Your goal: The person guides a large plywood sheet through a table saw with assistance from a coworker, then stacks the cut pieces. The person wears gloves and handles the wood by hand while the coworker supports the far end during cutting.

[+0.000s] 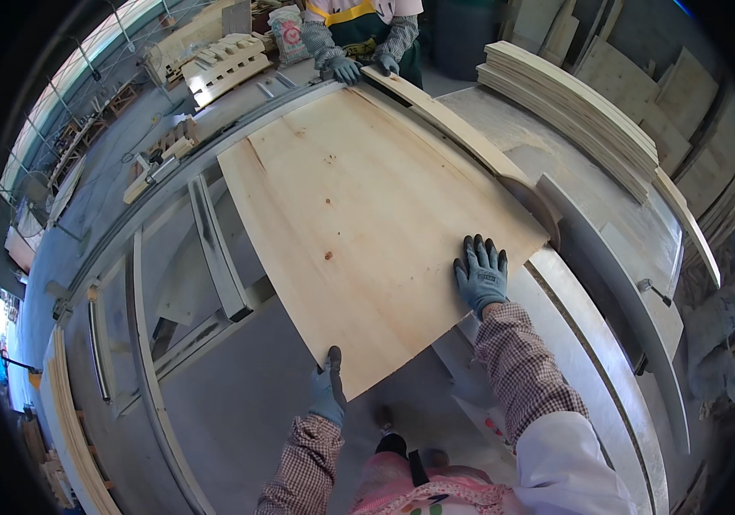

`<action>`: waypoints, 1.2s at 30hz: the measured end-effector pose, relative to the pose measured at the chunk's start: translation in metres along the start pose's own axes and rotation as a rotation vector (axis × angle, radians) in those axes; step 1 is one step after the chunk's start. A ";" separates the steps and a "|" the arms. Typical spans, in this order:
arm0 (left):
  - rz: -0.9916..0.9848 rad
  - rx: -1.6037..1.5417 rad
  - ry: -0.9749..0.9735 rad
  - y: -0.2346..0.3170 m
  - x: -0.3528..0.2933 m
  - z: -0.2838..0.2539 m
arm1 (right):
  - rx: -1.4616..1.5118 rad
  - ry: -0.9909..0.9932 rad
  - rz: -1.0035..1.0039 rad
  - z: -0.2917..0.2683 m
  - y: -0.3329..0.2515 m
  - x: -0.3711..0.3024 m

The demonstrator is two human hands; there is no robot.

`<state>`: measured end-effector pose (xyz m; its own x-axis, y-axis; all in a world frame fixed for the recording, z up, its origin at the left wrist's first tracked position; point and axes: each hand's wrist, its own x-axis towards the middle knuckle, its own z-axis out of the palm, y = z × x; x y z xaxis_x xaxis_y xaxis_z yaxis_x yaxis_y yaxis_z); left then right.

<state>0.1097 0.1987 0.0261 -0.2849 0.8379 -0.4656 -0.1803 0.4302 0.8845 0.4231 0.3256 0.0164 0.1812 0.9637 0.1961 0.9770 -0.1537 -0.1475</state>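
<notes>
A large plywood sheet (367, 223) with a few dark knots lies across a metal machine table (556, 300). My left hand (329, 393), in a blue-grey glove with dark fingertips, grips the sheet's near left corner, thumb on top and fingers hidden beneath. Flat on top of the sheet near its right edge rests my right hand (481, 276), gloved alike, fingers stretched out. Along the sheet's right side runs a narrow wood strip (444, 116). At its lower end stands a brown curved plate (532, 206), close to the sheet's right corner.
Across the table a person's gloved hands (346, 70) touch the far end of the sheet and strip. Stacked curved-looking boards (573, 112) stand at the right, beside a long metal fence (616, 283). An open metal frame (213, 249) extends left; a pallet (226, 69) lies beyond.
</notes>
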 end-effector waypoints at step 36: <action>0.050 0.089 0.181 -0.078 -0.034 -0.033 | 0.086 -0.027 -0.019 -0.019 0.001 -0.070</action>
<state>0.1020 0.1251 -0.0279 -0.4571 0.7884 -0.4117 -0.0802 0.4245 0.9019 0.4133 0.2542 0.0211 0.1582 0.9721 0.1734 0.9668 -0.1169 -0.2271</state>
